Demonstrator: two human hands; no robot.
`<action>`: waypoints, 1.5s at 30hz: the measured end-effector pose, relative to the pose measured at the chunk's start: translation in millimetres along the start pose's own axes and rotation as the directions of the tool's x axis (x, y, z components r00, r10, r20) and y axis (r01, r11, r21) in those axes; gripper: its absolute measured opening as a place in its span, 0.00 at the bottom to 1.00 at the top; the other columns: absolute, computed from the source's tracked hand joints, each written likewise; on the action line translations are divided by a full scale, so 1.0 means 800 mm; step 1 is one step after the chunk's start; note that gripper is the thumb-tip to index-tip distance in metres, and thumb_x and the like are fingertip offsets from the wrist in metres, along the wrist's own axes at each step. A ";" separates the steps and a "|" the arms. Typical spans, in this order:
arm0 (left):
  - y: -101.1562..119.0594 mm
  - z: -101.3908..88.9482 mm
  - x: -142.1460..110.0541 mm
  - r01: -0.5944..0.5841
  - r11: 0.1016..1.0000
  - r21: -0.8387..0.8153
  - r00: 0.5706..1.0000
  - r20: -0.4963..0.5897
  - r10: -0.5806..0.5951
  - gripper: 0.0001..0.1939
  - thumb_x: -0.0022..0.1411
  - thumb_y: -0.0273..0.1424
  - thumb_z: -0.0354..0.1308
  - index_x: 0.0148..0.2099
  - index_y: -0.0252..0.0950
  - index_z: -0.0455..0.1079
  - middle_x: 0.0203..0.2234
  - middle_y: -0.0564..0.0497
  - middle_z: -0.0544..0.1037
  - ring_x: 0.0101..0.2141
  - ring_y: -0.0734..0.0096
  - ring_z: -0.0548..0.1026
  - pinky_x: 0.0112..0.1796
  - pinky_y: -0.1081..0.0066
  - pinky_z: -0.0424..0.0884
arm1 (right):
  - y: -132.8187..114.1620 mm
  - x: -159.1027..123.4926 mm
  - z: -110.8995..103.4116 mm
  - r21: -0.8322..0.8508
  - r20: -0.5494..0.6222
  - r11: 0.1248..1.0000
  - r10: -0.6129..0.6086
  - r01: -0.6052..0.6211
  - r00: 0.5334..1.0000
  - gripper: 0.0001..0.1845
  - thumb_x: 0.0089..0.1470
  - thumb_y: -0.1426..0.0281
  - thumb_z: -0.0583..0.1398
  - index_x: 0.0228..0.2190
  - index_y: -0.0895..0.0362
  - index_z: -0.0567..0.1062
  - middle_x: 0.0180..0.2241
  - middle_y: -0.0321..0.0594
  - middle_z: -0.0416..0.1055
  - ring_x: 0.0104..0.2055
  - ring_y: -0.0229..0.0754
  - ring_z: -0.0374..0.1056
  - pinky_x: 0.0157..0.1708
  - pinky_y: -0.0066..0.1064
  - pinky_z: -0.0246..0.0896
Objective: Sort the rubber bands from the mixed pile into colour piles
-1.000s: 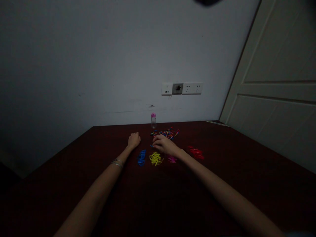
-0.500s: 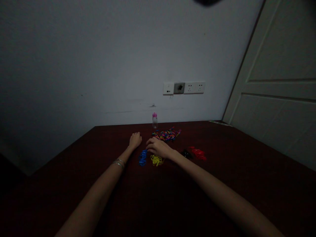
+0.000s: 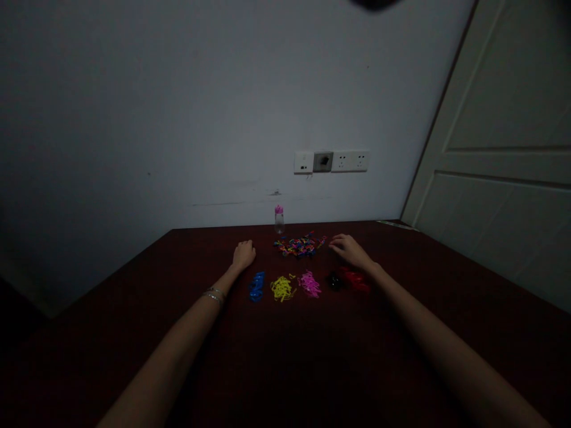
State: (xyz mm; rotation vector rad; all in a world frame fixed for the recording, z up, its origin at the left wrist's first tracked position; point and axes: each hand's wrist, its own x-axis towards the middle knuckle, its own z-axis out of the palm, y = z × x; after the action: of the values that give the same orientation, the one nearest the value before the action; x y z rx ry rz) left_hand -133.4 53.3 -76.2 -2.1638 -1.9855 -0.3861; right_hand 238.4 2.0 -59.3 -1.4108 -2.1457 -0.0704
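On the dark red-brown worktop (image 3: 276,356), a loose pile of small, thin pieces in mixed colours (image 3: 298,246) is spread towards the far side. Closer in, a row of single-colour piles is laid out from left to right: glossy blue pieces (image 3: 256,286), thin yellow pieces (image 3: 282,288), thin pink pieces (image 3: 310,284), shiny black pieces (image 3: 334,280) and red pieces (image 3: 355,279). Gaps are left between the blue, yellow and pink piles, presumably so that the colours are not mingled; the black and red ones are set close together. Whether rubber or plastic was used cannot be told.

The right hand (image 3: 350,249) is held just beside the right end of the mixed pile, its forearm passed to the right of the red pieces, so that most of the row is left uncovered. Its fingers are bent and drawn near one another; whether anything is pinched cannot be told. The left hand (image 3: 244,254) is rested palm down, apart from the piles, seemingly for support. Its fingers are loosely bent, and nothing is seen to be held, though the palm is hidden. Behind the mixed pile, a clear bottle with a pink cap (image 3: 279,223) is stood upright near the wall (image 3: 223,119).
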 end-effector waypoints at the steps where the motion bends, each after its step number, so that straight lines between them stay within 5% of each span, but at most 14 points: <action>1: 0.000 0.000 0.000 -0.005 1.000 0.003 1.000 -0.005 0.005 0.15 0.60 0.29 0.44 0.46 0.31 0.66 0.43 0.41 0.72 0.45 0.61 0.69 0.45 0.66 0.65 | 0.014 -0.006 -0.001 -0.022 0.015 0.999 0.038 -0.038 0.999 0.16 0.55 0.66 0.52 0.35 0.58 0.78 0.43 0.47 0.71 0.46 0.43 0.64 0.49 0.33 0.55; 10: -0.004 0.003 0.003 -0.020 0.999 0.026 1.000 0.004 0.020 0.15 0.60 0.30 0.44 0.47 0.31 0.66 0.44 0.41 0.72 0.46 0.60 0.68 0.45 0.65 0.65 | 0.076 -0.045 0.016 -0.111 0.069 0.970 0.224 -0.215 0.972 0.21 0.56 0.65 0.49 0.44 0.62 0.73 0.48 0.49 0.69 0.53 0.45 0.62 0.52 0.32 0.53; 20: 0.004 -0.013 0.022 -0.068 0.995 0.071 0.994 0.091 0.062 0.16 0.60 0.29 0.43 0.48 0.32 0.65 0.45 0.39 0.71 0.46 0.58 0.69 0.43 0.63 0.66 | 0.065 -0.045 0.014 -0.116 0.048 0.963 0.251 -0.245 0.967 0.21 0.56 0.65 0.49 0.45 0.60 0.73 0.48 0.49 0.69 0.53 0.44 0.63 0.52 0.33 0.54; 31: 0.074 -0.018 0.078 -0.212 0.965 -0.153 0.959 0.157 0.236 0.14 0.58 0.30 0.46 0.40 0.35 0.72 0.40 0.44 0.75 0.43 0.64 0.72 0.42 0.71 0.66 | 0.054 -0.046 0.012 -0.146 0.035 0.957 0.258 -0.251 0.965 0.20 0.57 0.66 0.48 0.44 0.59 0.74 0.47 0.49 0.70 0.53 0.44 0.62 0.51 0.32 0.53; 45: 0.098 -0.002 0.099 -0.207 0.978 -0.019 0.963 0.175 0.207 0.12 0.57 0.32 0.50 0.41 0.35 0.71 0.41 0.42 0.75 0.43 0.63 0.73 0.40 0.70 0.68 | 0.043 -0.048 0.006 -0.138 0.006 0.960 0.247 -0.244 0.969 0.20 0.57 0.66 0.48 0.42 0.60 0.75 0.46 0.50 0.71 0.51 0.46 0.64 0.51 0.33 0.55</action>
State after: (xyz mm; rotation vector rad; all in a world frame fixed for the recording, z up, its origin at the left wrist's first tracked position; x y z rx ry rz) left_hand -49.9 120.5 -46.6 -2.4526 -1.8143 -0.1689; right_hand 277.2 -13.2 -90.7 -1.7555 -1.9984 -0.1082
